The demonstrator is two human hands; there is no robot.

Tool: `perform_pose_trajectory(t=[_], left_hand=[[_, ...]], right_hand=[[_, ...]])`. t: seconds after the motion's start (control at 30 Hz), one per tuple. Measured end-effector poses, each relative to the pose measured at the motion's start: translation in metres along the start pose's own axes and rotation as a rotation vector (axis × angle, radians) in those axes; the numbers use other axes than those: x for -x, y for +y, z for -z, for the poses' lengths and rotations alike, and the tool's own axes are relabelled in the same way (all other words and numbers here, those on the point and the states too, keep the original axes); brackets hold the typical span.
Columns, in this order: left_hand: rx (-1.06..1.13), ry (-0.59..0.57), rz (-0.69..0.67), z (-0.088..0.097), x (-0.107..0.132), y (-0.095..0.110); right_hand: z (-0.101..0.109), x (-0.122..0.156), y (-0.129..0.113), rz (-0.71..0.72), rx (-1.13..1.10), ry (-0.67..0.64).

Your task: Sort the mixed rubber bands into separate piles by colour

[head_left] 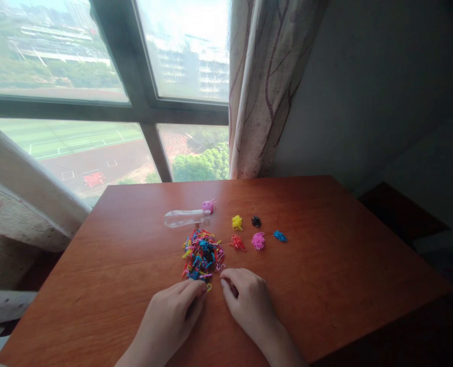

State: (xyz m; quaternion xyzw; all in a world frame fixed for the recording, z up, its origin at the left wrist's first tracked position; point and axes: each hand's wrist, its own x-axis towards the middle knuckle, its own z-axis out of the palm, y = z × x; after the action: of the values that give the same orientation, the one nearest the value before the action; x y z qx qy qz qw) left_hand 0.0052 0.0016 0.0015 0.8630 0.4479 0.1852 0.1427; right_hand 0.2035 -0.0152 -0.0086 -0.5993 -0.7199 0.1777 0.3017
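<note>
Resting palm-down on the wooden worktop [325, 244] in the head view, both hands sit at the near edge of a heap of mixed coloured bands [202, 254]. The left hand [172, 316] lies at 7 o'clock from the heap. Its fingers are curled and its fingertips [199, 286] are drawn together against the heap's near rim, where a yellow loop pokes out; whether it pinches that loop I cannot tell. The right hand [247, 300] lies at 5 o'clock from the heap, just beside the left, with its fingers bent under and their tips close to the heap's edge. Whether anything is caught beneath them is hidden.

Five small sorted clumps lie off between 1 and 3 o'clock from the heap. A red clump [237, 243] is nearest, a pink clump [258, 240] lies at its 3 o'clock, and a blue clump [280, 236] lies further out the same way. A yellow clump [237, 222] and a black clump [256, 221] sit in the row behind. At 12 o'clock from the heap a clear bottle [184, 218] lies on its side, with a pink cap [208, 205] at its 3 o'clock end. A window [96, 127] and a patterned curtain [264, 86] stand beyond the worktop's far edge.
</note>
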Motion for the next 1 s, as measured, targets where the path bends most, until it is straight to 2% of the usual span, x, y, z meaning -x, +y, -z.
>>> perform_pose_trajectory(t=[0.13,0.23,0.33,0.4,0.53,0.63,0.77,1.0], left_hand=[[0.069,0.025,0.001,0.007,-0.006,0.004],[0.027,0.025,-0.033,0.019,-0.023,0.009],[-0.038,-0.001,-0.058,0.031,-0.055,0.016],[-0.071,-0.055,-0.013,0.034,-0.081,0.019],[-0.107,-0.078,0.034,0.028,-0.135,0.017],[-0.141,-0.101,0.083,0.018,-0.162,0.014],[-0.190,-0.134,0.160,0.010,-0.176,0.014],[-0.229,-0.195,0.238,0.006,-0.178,0.013]], right_hand=[[0.000,0.001,0.000,0.000,0.018,0.002],[0.001,0.001,-0.001,0.004,0.012,-0.007],[0.001,0.001,-0.001,0.004,0.006,-0.005],[0.002,0.000,-0.001,0.004,0.001,0.003],[0.001,-0.001,0.000,0.008,-0.017,0.013],[0.001,-0.001,0.000,0.006,-0.019,0.010],[-0.001,0.000,0.002,0.002,-0.017,0.000],[0.000,0.000,0.002,0.011,-0.008,0.004]])
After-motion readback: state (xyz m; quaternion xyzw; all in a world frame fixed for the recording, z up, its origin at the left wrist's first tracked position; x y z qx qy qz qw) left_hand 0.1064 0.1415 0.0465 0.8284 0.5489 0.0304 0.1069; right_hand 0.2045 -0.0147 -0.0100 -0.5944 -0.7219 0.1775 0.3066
